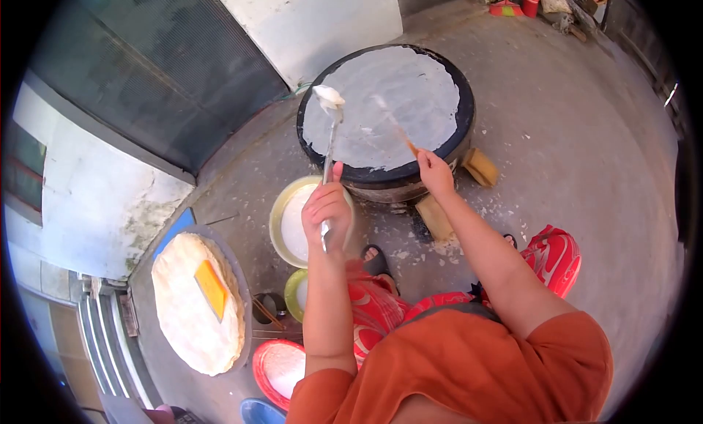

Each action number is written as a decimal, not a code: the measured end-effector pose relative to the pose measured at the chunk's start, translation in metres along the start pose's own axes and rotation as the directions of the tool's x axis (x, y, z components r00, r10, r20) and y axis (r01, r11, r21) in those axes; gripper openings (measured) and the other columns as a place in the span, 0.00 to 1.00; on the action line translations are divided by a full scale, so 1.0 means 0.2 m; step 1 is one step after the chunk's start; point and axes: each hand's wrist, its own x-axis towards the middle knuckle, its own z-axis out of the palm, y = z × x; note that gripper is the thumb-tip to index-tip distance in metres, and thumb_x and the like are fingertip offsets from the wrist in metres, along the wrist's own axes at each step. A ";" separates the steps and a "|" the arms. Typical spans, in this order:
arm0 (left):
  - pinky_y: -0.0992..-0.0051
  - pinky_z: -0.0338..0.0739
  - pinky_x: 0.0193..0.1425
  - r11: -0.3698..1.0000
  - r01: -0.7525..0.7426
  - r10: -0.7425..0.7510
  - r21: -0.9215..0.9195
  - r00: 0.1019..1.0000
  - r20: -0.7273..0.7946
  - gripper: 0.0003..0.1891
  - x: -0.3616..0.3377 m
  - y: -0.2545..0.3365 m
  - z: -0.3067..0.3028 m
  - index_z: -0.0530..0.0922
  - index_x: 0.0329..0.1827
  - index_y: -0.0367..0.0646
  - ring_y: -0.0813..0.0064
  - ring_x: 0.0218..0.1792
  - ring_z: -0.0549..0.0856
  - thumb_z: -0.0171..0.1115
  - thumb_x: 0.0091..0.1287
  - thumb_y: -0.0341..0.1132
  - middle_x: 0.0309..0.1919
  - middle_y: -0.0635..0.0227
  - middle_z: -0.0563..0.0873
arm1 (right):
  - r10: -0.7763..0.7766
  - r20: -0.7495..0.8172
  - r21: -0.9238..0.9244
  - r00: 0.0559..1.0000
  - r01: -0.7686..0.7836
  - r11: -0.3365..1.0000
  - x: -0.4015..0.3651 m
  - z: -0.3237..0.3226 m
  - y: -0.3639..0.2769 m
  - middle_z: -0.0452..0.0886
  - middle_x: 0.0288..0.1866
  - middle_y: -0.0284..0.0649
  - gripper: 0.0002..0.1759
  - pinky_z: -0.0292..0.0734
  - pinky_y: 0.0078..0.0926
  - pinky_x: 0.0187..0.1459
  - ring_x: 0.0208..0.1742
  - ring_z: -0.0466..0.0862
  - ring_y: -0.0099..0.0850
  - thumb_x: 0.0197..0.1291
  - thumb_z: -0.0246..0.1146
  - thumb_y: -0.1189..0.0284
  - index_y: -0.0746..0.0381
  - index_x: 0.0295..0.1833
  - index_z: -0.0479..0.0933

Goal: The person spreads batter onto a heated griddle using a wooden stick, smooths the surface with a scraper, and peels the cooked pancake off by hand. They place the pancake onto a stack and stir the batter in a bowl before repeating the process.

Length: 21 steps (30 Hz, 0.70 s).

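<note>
My left hand (326, 210) is closed round the handle of a metal ladle (332, 135), whose head carries a lump of white batter (329, 97). My right hand (435, 172) grips a thin wooden stick (402, 137) that reaches over the griddle; its far end looks pale and blurred. A large round griddle (467, 102) with a black rim bears a thin, pale sheet of batter (399, 87) with ragged edges. Just below my left hand's side of the griddle is a cream basin (275, 226) of white batter, partly behind that hand.
At the left, a stack of flat pancakes (183, 307) bears a yellow scraper (211, 288). A green bowl (291, 296), a red basin (262, 373) and a blue basin (262, 411) stand near my left arm. Blocks (480, 168) sit beside the griddle.
</note>
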 end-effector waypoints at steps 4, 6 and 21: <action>0.83 0.68 0.11 0.998 -0.062 0.062 -0.001 0.991 0.120 0.22 -0.14 0.02 0.10 0.53 0.62 0.24 0.80 0.13 0.72 0.38 0.64 0.21 0.19 0.67 0.69 | 0.223 0.293 -0.334 0.930 -0.119 0.935 -0.19 0.04 0.02 0.76 0.47 0.48 0.21 0.70 0.37 0.48 0.48 0.76 0.46 0.63 0.43 0.58 0.54 0.56 0.70; 0.82 0.67 0.13 0.988 -0.102 0.085 0.112 0.986 0.147 0.22 -0.24 0.08 0.14 0.53 0.62 0.23 0.80 0.14 0.70 0.37 0.65 0.23 0.20 0.67 0.69 | 0.099 0.628 -0.264 0.772 0.091 0.960 -0.35 0.13 0.14 0.77 0.50 0.44 0.19 0.69 0.33 0.52 0.51 0.76 0.40 0.63 0.46 0.58 0.54 0.52 0.74; 0.72 0.75 0.30 0.744 -0.105 0.574 0.660 0.606 -0.550 0.18 -0.91 1.04 -0.68 0.66 0.50 0.28 0.69 0.27 0.76 0.42 0.66 0.35 0.32 0.60 0.76 | 0.172 0.603 -0.320 0.779 0.039 0.947 -0.32 -0.14 -0.11 0.78 0.48 0.46 0.22 0.71 0.28 0.48 0.47 0.79 0.38 0.54 0.57 0.66 0.55 0.57 0.71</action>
